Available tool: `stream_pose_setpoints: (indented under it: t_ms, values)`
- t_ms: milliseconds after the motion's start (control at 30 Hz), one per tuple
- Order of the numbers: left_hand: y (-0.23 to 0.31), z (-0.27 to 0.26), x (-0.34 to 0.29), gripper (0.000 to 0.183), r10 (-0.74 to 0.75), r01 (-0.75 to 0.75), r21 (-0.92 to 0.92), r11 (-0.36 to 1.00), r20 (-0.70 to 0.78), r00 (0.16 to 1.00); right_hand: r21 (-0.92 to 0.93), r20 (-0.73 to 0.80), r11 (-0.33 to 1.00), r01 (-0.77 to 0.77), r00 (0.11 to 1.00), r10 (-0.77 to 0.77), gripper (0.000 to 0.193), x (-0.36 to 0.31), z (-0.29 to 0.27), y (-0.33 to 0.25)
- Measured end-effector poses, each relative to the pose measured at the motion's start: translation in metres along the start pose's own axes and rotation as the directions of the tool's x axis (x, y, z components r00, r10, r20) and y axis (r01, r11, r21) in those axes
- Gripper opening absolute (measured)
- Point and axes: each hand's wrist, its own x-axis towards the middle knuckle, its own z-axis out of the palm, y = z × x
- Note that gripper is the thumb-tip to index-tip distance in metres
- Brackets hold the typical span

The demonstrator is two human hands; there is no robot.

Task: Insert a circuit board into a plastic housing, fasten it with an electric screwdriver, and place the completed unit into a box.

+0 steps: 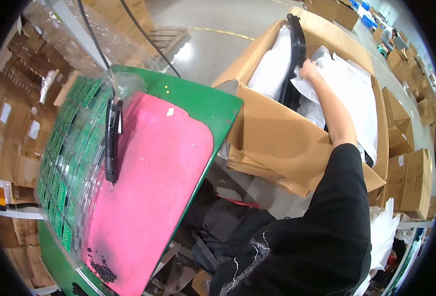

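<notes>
My right hand (308, 70) reaches into a large open cardboard box (277, 140), fingers closed on the edge of a white packing bag (348, 81). Just left of the hand, a long black plastic part (296, 47) stands on edge between white-wrapped pieces. Another white bag (273, 61) fills the box's left side. What lies deeper in the box is hidden. My left hand is out of view.
Left of the box stands a green-topped table (218, 101) with a pink mat (154, 148). A black electric screwdriver (111, 140) hangs over it, beside clear trays of green circuit boards (75, 143). Small black screws (103, 271) lie on the mat. Cartons (415, 177) stand at right.
</notes>
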Motion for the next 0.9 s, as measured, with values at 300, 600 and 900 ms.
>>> stream_pose_setpoints:
  t_ms: [300, 600, 900]
  values:
    - [-0.009, -0.003, 0.09, 0.051, 0.244, -0.395, 0.557, 0.731, 0.327, 0.913, 0.448, 0.007, 0.892, 0.062, 0.997, -0.073, 0.044, -0.003, 0.017, -0.043]
    - [0.005, 0.122, 0.018, 0.041, 0.131, -0.346, 0.851, 0.394, 0.321, 0.938, 0.781, -0.259, 0.583, 0.223, 0.966, -0.021, 0.042, -0.028, -0.046, -0.052]
    - [-0.024, 0.27, -0.007, 0.044, -0.196, -0.297, 0.585, 0.755, 0.633, 0.749, 0.061, -0.73, 0.205, 0.977, 0.183, -0.658, 0.009, -0.212, -0.204, -0.137]
